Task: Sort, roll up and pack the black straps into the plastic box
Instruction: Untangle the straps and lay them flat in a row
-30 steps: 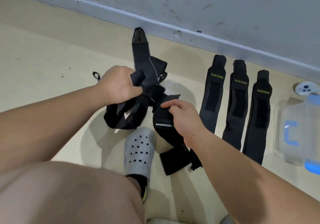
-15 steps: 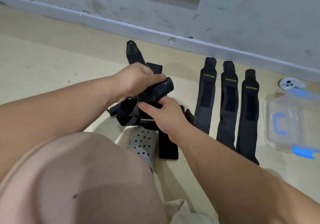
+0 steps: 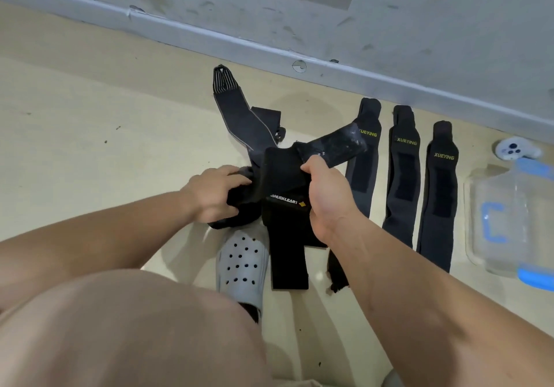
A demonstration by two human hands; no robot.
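1. Grey clog [image 3: 242, 263] on the floor [image 3: 90, 146], just below the strap pile; white controller [image 3: 514, 149] near the wall edge, far R.
2. 3 XUEYING straps [image 3: 403, 182] lie flat in a row betw. pile & plastic box [image 3: 506, 224] (clear, blue clips).
3. L hand [image 3: 215, 196] grips the tangled straps [image 3: 248, 125]; R hand [image 3: 328, 203] grips the MANUEKLEAR strap [image 3: 284, 224], held over the pile.

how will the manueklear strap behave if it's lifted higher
Probably floppy: the strap bends over the right hand and its tail hangs down toward the floor. Likely light, as one hand holds it up. It may snag: it overlaps the pile that the left hand grips.
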